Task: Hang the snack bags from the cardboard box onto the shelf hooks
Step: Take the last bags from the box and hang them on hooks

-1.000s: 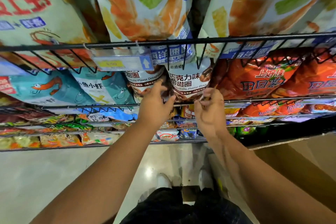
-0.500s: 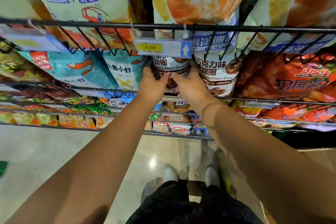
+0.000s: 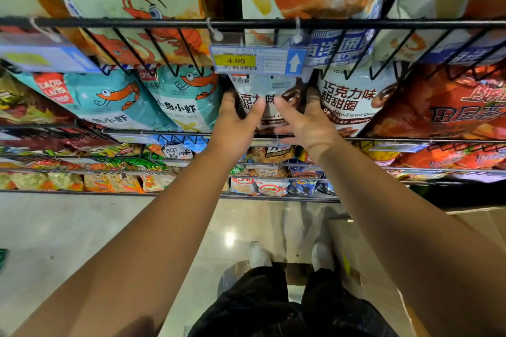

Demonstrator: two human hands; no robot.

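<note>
A white and brown chocolate doughnut snack bag (image 3: 269, 96) hangs in the middle row of the wire shelf, just under a price tag (image 3: 258, 60) marked 4.00. My left hand (image 3: 236, 123) holds the bag's left edge, thumb across its front. My right hand (image 3: 306, 120) holds its right edge, fingers reaching behind. A second bag of the same kind (image 3: 353, 101) hangs to its right. The cardboard box (image 3: 476, 230) stands on the floor at lower right, its inside hidden.
A black wire rail (image 3: 109, 23) crosses above the bag. Teal shrimp snack bags (image 3: 169, 101) hang to the left, orange-red bags (image 3: 451, 107) to the right, large bags above. Lower rows hold small packets. My white shoes (image 3: 260, 254) stand on a shiny floor.
The view has shifted left along the shelf. Both hands moved from the lower edge of the right doughnut bag to the sides of the left one.
</note>
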